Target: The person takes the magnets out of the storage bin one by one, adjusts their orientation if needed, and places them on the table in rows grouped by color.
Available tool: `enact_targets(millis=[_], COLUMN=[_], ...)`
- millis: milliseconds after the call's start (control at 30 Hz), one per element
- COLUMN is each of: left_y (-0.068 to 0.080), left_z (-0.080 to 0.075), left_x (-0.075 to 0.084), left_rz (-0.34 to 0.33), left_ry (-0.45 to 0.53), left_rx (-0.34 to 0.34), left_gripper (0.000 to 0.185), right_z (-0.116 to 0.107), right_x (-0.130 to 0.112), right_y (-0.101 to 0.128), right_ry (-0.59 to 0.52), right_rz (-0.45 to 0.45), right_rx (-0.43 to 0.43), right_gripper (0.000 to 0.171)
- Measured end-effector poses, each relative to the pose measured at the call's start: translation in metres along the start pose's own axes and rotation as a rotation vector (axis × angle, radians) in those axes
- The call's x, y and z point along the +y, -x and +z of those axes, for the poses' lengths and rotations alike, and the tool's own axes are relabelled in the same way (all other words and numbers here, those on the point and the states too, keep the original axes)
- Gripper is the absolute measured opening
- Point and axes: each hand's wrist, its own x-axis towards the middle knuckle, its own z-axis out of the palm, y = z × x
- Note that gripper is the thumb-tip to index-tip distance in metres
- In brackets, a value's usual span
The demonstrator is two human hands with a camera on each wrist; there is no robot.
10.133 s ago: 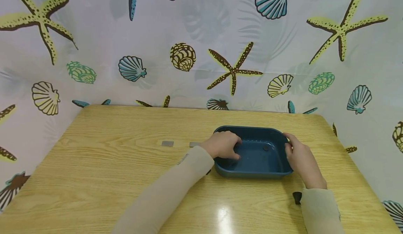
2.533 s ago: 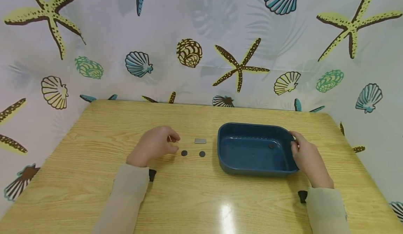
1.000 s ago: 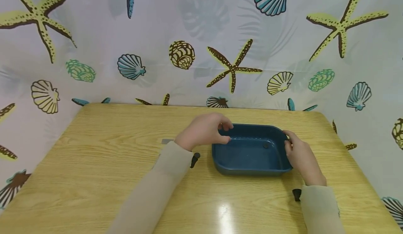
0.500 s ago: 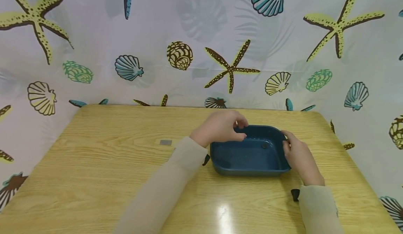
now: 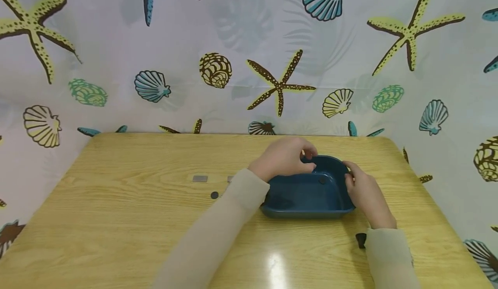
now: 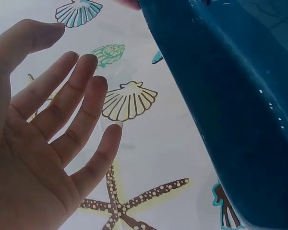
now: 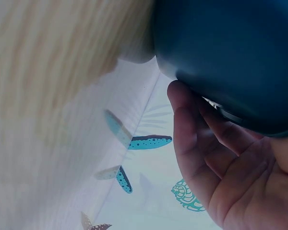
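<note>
A dark blue tray [image 5: 307, 211] stands on the wooden table [image 5: 128, 220], right of centre. One dark round disc [image 5: 323, 179] lies inside it near the back. My left hand [image 5: 285, 159] hovers over the tray's back left corner. In the left wrist view this left hand [image 6: 48, 143] has its fingers spread and holds nothing, with the tray [image 6: 240, 96] just beside it. My right hand [image 5: 363, 194] grips the tray's right rim. In the right wrist view the right hand's fingers [image 7: 216, 163] lie against the tray's outer wall [image 7: 230, 48].
Left of the tray lie a small grey rectangular piece [image 5: 200, 178], a second grey piece [image 5: 230, 178] half hidden by my left sleeve, and a dark disc [image 5: 214, 195]. A curtain with shells and starfish [image 5: 278, 86] closes off the back and both sides.
My left hand has come from the table left of the tray to a spot over its back corner, and its fingers have spread. My right hand has stayed on the tray's rim.
</note>
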Motion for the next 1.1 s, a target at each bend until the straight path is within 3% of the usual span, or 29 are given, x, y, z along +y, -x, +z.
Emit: enact_targets(millis=[267, 667, 1100], left_y=[-0.018, -0.040, -0.056], left_z=[0.009, 0.031, 0.054], left_x=[0.005, -0.007, -0.014], left_rz=[0.026, -0.014, 0.047], left_ry=[-0.099, -0.091, -0.056], left_rx=[-0.012, -0.152, -0.284], left_gripper=[0.033, 0.032, 0.037], right_z=[-0.001, 0.000, 0.001], right_x=[0.000, 0.001, 0.003], right_y=[-0.003, -0.004, -0.003], right_ry=[0.020, 0.006, 0.017], right_rz=[0.009, 0.030, 0.013], right_rx=[0.009, -0.014, 0.012], right_gripper=[0.044, 0.044, 0.043])
